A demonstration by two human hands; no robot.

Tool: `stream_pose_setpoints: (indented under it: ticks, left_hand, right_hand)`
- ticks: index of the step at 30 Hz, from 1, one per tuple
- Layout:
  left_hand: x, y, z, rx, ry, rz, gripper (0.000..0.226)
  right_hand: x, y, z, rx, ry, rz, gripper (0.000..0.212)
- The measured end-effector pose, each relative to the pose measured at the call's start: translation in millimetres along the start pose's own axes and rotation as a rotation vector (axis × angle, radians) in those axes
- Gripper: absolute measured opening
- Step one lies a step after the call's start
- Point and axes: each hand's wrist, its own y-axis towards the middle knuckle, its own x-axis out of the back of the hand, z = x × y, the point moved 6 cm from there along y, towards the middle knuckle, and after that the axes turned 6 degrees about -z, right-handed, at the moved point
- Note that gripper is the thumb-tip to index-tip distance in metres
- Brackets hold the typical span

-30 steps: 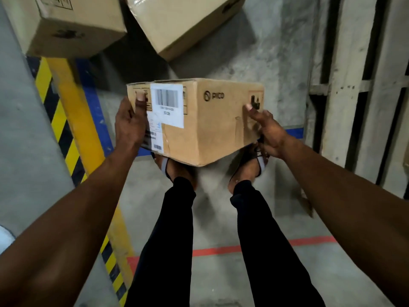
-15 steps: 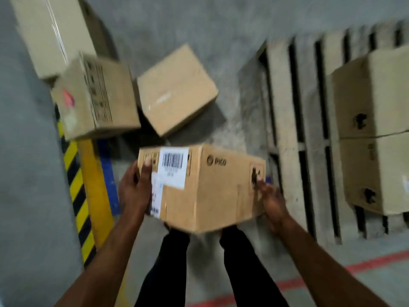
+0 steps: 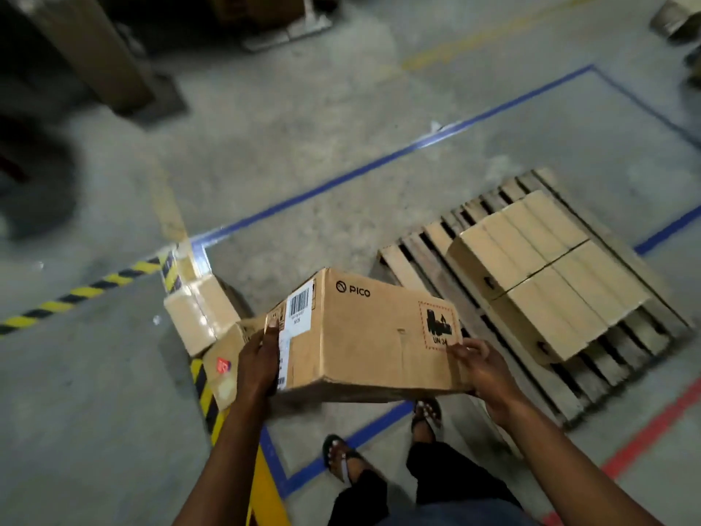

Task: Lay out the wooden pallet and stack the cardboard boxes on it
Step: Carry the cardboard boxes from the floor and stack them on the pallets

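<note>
I carry a cardboard box (image 3: 364, 336) marked PICO, with a barcode label on its left end, at waist height above the floor. My left hand (image 3: 260, 360) grips its left end, thumb up along the label. My right hand (image 3: 481, 368) holds the right end, fingers curled over the near corner. The wooden pallet (image 3: 428, 260) lies flat on the floor to the right. Two cardboard boxes (image 3: 546, 275) sit side by side on it, toward its far right side. The slats nearest me are bare.
More cardboard boxes (image 3: 201, 313) lie on the floor at the left, behind the carried box, by yellow-black hazard tape (image 3: 76, 294). Blue tape lines (image 3: 379, 165) and a red line (image 3: 645, 430) mark the concrete floor. A tall brown column (image 3: 95, 47) stands far left. My feet are below the box.
The view has swung up and to the right; the whole pallet with its two boxes now shows. The carried box has tilted and moved toward the pallet. Both hands keep their hold.
</note>
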Motion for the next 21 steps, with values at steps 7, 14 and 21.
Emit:
stream_pose_setpoints:
  ticks: [7,14,21]
  left_hand:
    - [-34,-57,-99,-0.054,0.067,0.106,0.050]
    - [-126,-52,-173,-0.122,0.100,0.163,0.057]
    - [-226,-34,-257,-0.207,0.175,0.205,0.046]
  right_hand:
    - [53,-15,9,-0.014,0.171,-0.112,0.029]
    - [92,46,49,-0.075,0.317,-0.126,0.017]
    - [131,126,95,-0.129,0.432,-0.127,0.023]
